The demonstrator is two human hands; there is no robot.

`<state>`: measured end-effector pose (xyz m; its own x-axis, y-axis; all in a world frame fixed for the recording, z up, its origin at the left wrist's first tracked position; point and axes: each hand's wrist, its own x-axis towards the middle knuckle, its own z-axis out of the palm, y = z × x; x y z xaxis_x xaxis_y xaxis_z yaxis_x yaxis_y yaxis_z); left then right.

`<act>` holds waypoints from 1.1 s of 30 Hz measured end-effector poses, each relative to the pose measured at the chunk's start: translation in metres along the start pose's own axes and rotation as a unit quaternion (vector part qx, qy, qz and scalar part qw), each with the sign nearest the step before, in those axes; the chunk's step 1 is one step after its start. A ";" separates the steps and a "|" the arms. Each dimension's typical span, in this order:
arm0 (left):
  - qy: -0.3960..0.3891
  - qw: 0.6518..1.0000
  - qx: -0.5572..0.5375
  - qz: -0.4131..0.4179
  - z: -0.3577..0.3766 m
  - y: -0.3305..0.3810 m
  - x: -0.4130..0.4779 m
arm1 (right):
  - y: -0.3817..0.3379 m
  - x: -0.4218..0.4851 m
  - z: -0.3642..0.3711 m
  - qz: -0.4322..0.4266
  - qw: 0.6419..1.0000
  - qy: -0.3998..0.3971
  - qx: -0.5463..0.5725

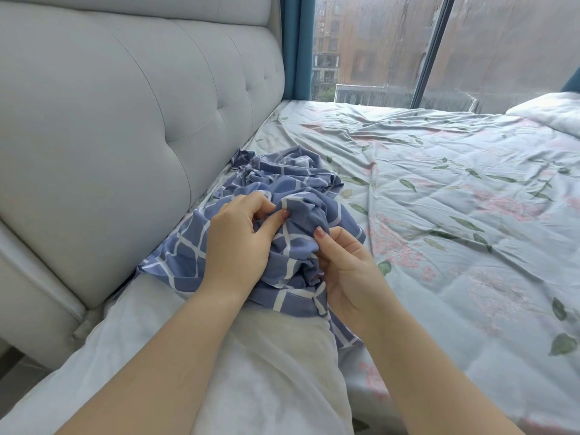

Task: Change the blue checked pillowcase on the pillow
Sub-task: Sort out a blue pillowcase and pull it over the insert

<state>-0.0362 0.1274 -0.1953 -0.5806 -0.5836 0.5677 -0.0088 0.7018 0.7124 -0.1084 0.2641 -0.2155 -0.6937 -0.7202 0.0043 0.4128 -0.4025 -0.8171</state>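
Observation:
The blue checked pillowcase (282,183) lies crumpled on the bed beside the headboard, bunched over the far end of a bare white pillow (260,365). The pillow's near part is uncovered and runs toward me under my forearms. My left hand (235,240) pinches a fold of the pillowcase between thumb and fingers. My right hand (345,271) grips the bunched cloth just to the right of it, fingers curled into the fabric. Both hands sit close together over the pillow's far end.
A padded grey headboard (125,120) runs along the left. The bed carries a pale floral sheet (455,215), wrinkled. A white duvet (552,114) lies at the far right. Beyond the bed stand a large rain-streaked window (376,48) and a teal curtain (298,42).

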 end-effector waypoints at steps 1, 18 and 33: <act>0.015 1.000 0.008 0.010 0.002 -0.001 0.001 | -0.001 -0.001 0.001 -0.007 1.000 0.005 -0.016; 0.029 0.999 0.006 0.024 0.006 -0.001 0.000 | -0.014 -0.013 -0.009 -0.047 0.939 0.042 -0.338; -0.228 0.967 -0.115 -0.021 0.007 0.017 -0.011 | -0.002 -0.001 -0.013 -0.209 0.864 0.179 -0.421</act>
<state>-0.0359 0.1487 -0.1919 -0.8829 -0.3309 0.3332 0.1117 0.5413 0.8334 -0.1164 0.2728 -0.2208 -0.8789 -0.3286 0.3457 -0.3900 0.0777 -0.9175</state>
